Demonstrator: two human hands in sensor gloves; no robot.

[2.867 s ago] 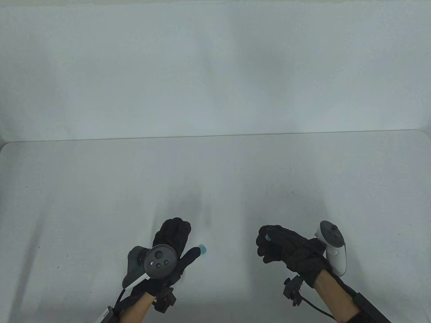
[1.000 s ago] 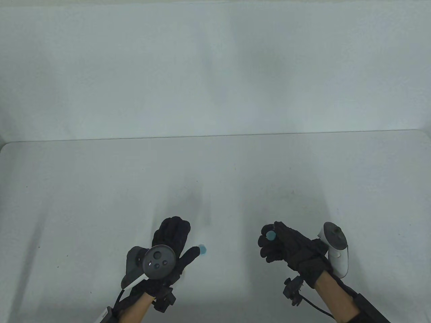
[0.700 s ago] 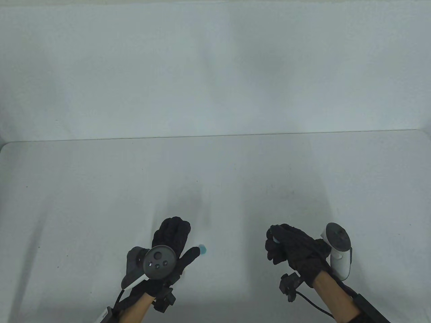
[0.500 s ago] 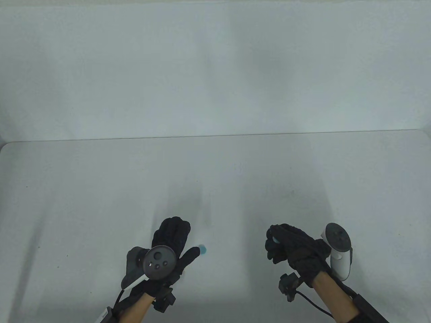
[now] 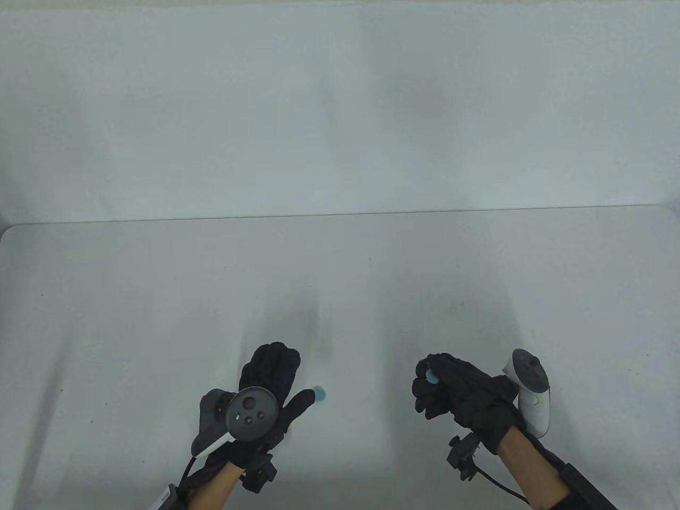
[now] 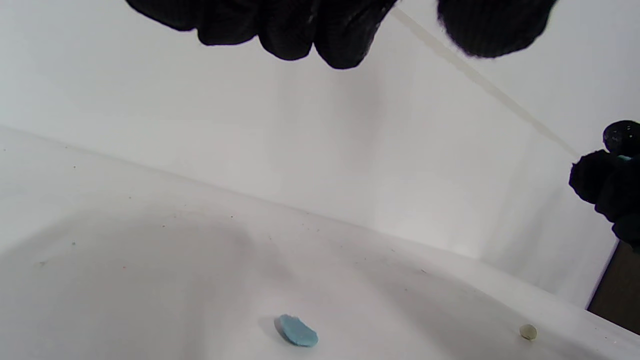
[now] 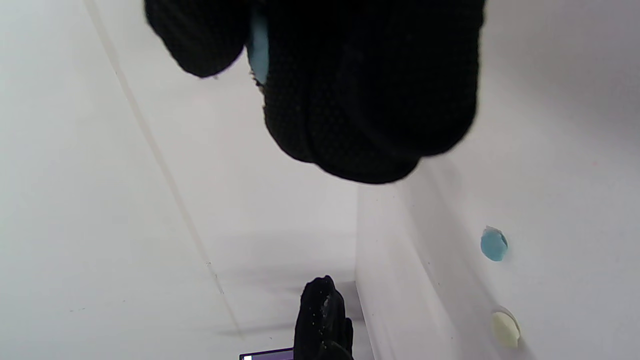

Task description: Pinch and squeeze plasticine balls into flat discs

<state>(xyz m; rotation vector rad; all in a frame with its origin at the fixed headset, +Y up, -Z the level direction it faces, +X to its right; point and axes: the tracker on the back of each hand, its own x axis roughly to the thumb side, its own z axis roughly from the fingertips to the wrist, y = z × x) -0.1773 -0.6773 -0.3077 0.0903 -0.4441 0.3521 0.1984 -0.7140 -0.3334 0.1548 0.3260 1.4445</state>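
My right hand (image 5: 428,372) is held above the table and pinches a small blue plasticine piece (image 5: 433,377) between thumb and fingers. In the right wrist view the piece (image 7: 258,50) shows as a thin blue edge between thumb and fingers. A flattened blue disc (image 5: 320,393) lies on the white table just right of my left thumb. It also shows in the left wrist view (image 6: 298,331) and the right wrist view (image 7: 494,244). My left hand (image 5: 294,374) is open and empty, fingers spread above the table.
A small pale yellow plasticine piece (image 6: 527,331) lies on the table near the blue disc, and also shows in the right wrist view (image 7: 505,329); the table view does not show it. The white table (image 5: 340,276) ends at a white back wall.
My right hand showed the flattened blue piece on its fingertips a second ago, then its fingers closed over the piece. The hand shifted slightly right and back. My left hand and the disc have not moved.
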